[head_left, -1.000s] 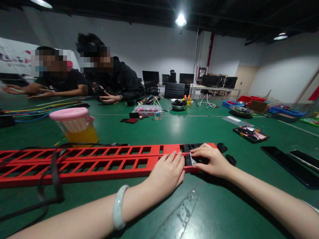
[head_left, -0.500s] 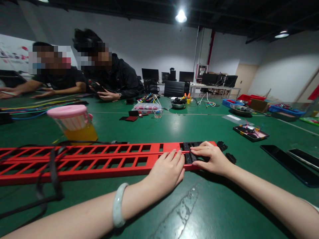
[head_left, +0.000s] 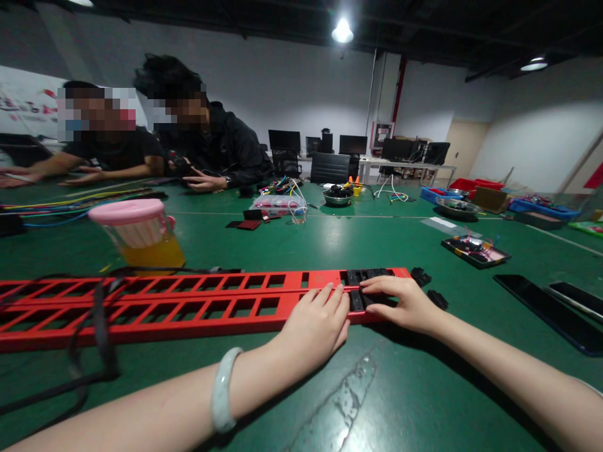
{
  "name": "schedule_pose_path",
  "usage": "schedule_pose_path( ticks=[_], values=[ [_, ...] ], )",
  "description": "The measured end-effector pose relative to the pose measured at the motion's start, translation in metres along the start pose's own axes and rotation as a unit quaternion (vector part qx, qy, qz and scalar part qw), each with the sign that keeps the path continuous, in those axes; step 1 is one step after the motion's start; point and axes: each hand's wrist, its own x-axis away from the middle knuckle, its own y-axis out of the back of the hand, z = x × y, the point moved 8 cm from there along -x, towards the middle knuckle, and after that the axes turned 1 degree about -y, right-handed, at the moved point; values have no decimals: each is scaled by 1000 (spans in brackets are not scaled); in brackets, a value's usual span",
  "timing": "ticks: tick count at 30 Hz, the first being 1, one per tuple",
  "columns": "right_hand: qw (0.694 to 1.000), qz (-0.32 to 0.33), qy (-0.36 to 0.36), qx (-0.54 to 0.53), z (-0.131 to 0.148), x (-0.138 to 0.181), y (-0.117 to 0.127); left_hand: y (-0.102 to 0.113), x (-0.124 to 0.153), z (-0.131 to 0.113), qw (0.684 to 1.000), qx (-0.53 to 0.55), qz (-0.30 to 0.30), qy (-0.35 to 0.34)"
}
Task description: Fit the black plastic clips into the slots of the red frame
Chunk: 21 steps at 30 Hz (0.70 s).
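A long red frame (head_left: 289, 307) with two rows of rectangular openings lies across the table in front of me. Black plastic modules (head_left: 357, 301) fill several openings near its right end. My left hand (head_left: 315, 320) lies flat on the near rail, fingers stretched out beside the modules. At the right end, my right hand (head_left: 407, 301) has its thumb and fingers curved around a black module (head_left: 374, 299) in the near row, mostly hidden by the hand. Loose black pieces (head_left: 437, 299) sit on the table just past the frame's end.
A pink-lidded jug (head_left: 129, 213) of yellow liquid stands behind the frame, and a black strap (head_left: 100, 320) crosses its left part. Phones (head_left: 541, 307) and a small tray of parts (head_left: 475, 250) lie on the right. Two people (head_left: 202, 144) sit across the table.
My right hand's upper fingers have dropped slightly toward the near row, uncovering more of the far-row modules. My left hand stays put.
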Motion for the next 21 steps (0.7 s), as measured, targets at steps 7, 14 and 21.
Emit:
schedule_pose_path(
  ticks=[7,14,21],
  values=[
    [1000,0,13,17,2,2,-3,0,0,0,1000,0,-7,-4],
    [1000,3,-4,-10,0,-1,-1,-1,-1,-2,1000,-12,-6,-12],
    [997,7,-49,-64,-6,-5,1,-1,-1,-1,1000,-9,-2,-14]
  ],
)
